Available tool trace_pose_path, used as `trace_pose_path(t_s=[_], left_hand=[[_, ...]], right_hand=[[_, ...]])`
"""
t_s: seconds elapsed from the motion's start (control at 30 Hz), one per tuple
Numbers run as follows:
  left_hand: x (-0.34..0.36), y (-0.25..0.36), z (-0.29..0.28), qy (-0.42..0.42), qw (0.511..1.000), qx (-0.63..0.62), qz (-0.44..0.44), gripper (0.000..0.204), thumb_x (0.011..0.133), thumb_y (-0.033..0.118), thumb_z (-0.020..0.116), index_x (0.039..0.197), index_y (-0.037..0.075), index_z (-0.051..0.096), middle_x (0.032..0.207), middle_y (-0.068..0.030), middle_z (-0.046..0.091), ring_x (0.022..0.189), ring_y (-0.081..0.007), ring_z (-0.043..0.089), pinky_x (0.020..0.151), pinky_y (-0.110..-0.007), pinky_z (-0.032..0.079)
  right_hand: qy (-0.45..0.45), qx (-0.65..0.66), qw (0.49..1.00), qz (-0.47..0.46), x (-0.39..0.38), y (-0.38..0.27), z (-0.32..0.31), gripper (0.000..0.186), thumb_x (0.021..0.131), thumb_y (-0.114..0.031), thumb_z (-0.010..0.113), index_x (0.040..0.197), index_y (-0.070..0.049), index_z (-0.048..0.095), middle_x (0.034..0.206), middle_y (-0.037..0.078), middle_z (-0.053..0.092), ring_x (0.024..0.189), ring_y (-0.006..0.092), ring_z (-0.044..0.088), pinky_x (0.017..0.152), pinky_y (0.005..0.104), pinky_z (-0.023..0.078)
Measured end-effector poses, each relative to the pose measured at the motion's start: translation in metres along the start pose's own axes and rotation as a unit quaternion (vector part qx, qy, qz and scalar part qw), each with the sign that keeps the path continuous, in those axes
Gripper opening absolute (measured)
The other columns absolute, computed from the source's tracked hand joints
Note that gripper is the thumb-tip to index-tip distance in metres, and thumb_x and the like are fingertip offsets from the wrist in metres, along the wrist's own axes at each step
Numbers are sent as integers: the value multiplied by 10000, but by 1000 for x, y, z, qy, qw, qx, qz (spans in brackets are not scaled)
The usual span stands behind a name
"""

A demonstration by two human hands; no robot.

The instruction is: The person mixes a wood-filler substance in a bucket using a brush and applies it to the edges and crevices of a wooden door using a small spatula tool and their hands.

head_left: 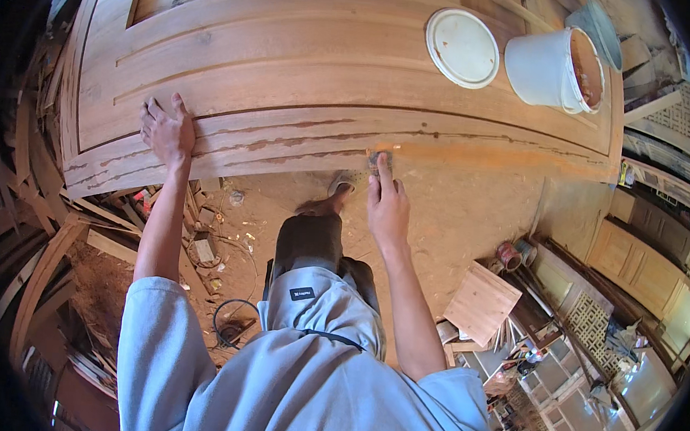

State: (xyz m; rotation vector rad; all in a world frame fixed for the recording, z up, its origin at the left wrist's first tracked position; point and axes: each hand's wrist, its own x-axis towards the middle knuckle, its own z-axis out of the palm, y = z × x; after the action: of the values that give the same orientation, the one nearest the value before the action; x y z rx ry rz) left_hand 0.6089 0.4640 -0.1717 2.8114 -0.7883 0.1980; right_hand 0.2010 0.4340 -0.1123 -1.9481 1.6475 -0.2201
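A wide wooden door panel lies across the space before me, with dark filler streaks along its near rail. My left hand rests on the panel's left part, fingers apart and holding nothing. In my right hand is a small putty knife, gripped with the index finger stretched along it. Its blade touches the near rail, and orange paste shows at the blade's edge. To the right of the blade the rail carries a smeared orange coat.
On the panel's far right stand a white bucket with reddish-brown paste inside and a round white lid. A grey bucket is behind. Wood scraps pile up at left; boards and a small wooden panel lie at right.
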Motion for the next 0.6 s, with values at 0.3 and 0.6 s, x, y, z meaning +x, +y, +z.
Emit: trace_pose_path(t_s=[0.3, 0.6], left_hand=[[3, -1, 4, 10, 1000, 10, 7, 763, 953, 606, 370, 1423, 6, 405, 1492, -219, 370, 1388, -346, 348, 1146, -470, 226], [-3, -7, -3, -18, 1000, 7, -25, 770, 956, 605, 364, 1440, 7, 384, 1508, -203, 358, 1413, -333, 314, 1150, -471, 220]], right_hand=[[43, 7, 999, -25, 13, -14, 11, 435, 963, -257, 555, 1391, -190, 522, 837, 239, 624, 745, 421, 630, 652, 493, 513], [-27, 53, 996, -71, -3, -21, 6, 449, 957, -237, 561, 1400, -186, 505, 878, 261, 637, 822, 418, 644, 694, 485, 522]])
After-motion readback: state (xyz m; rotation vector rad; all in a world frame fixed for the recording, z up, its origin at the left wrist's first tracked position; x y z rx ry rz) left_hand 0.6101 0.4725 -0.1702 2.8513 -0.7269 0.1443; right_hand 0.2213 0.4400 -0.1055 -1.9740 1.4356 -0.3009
